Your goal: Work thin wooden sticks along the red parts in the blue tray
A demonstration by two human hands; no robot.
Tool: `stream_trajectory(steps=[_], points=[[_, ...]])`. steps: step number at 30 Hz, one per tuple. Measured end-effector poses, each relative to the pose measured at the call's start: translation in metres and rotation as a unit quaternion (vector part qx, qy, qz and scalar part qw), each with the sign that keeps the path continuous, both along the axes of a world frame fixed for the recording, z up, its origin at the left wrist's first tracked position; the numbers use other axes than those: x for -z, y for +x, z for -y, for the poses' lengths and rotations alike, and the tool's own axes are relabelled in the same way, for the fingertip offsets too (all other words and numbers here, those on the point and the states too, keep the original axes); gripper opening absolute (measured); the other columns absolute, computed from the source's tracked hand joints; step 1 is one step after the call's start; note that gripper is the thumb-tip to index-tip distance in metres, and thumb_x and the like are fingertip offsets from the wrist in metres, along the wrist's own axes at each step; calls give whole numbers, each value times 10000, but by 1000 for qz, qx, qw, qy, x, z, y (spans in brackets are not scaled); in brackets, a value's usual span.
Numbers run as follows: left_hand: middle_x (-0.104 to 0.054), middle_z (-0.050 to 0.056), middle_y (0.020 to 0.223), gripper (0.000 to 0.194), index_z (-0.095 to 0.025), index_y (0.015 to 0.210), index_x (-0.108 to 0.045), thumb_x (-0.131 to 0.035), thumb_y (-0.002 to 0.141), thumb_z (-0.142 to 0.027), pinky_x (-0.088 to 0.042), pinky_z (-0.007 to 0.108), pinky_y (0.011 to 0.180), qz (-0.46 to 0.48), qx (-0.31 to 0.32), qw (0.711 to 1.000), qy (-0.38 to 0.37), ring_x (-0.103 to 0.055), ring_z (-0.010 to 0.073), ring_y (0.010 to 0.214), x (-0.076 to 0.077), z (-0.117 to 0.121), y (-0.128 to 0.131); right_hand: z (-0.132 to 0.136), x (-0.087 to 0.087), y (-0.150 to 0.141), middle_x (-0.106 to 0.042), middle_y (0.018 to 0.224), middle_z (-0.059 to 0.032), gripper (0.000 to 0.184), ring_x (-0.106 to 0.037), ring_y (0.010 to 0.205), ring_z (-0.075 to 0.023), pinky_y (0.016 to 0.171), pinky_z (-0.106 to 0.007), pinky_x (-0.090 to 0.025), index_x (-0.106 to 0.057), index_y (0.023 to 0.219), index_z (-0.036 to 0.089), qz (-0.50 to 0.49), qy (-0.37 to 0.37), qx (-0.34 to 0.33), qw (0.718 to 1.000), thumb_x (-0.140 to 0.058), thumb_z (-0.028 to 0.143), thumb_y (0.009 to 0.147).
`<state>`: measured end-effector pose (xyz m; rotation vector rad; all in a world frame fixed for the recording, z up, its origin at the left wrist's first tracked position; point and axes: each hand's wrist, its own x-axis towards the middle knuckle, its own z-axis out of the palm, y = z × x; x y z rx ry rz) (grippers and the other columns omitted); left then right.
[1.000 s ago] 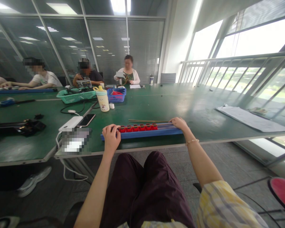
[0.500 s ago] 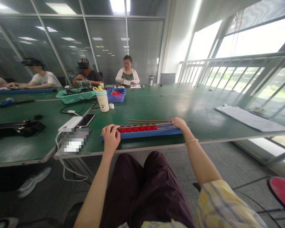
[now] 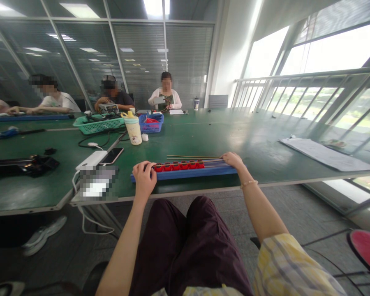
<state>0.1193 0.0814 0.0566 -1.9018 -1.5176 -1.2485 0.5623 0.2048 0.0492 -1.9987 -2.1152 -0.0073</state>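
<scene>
Remaining unmoved, left hand and right hand curl over the blue tray; grip on the thin rod is unclear.

A worker wears a loose yellow plaid shirt crossed by gray bands and paler stripes, its right sleeve wide and softly creased, ending near the elbow. A slim bracelet of small, pale, bead-like pieces circles the right wrist, below the bare right hand. The left hand is also bare, as are the left wrist and the visible forearm. Dark plum trousers, plain and roomy, cover both legs, the fabric wrinkled across the thighs and gathered into deeper folds between them.
</scene>
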Motion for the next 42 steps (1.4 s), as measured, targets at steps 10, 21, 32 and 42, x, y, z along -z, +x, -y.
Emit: stream_trajectory(steps=[10, 21, 32, 42], points=[[-611, 99, 1125, 263, -224, 1055, -710, -506, 895, -176, -396, 444, 1011, 0, 1, 1000, 2, -467, 284, 1103, 0, 0, 0, 2, -1, -4, -780, 1045, -19, 356, -686, 1021, -242, 898, -292, -507, -800, 1061, 335, 3, 10, 18, 1000, -513, 279, 857], [-611, 100, 1131, 263, -229, 1063, -708, -505, 904, -183, -396, 442, 1006, 1, 2, 1000, -3, -459, 286, 1106, 0, 0, -1, 2, 2, -2, -781, 1051, -34, 399, -692, 1028, -240, 908, -289, -514, -800, 1074, 294, -95, 22, 9, 995, -464, 252, 863], [-607, 97, 1136, 270, -232, 1065, -707, -495, 903, -187, -398, 438, 1005, 3, 1, 1000, -9, -463, 280, 1111, -1, 2, -2, 3, 2, 2, -765, 993, -86, 401, -675, 904, -200, 878, -343, -530, -744, 1088, 176, -316, 100, -81, 940, -438, 292, 857], [-612, 103, 1133, 274, -232, 1056, -711, -502, 887, -183, -395, 446, 997, 11, 3, 1000, -16, -467, 284, 1107, -1, 3, -5, 42, -25, -7, -738, 754, -64, 509, -650, 793, -206, 835, -351, -516, -761, 922, 181, -474, 30, -154, 866, -703, 652, 739]])
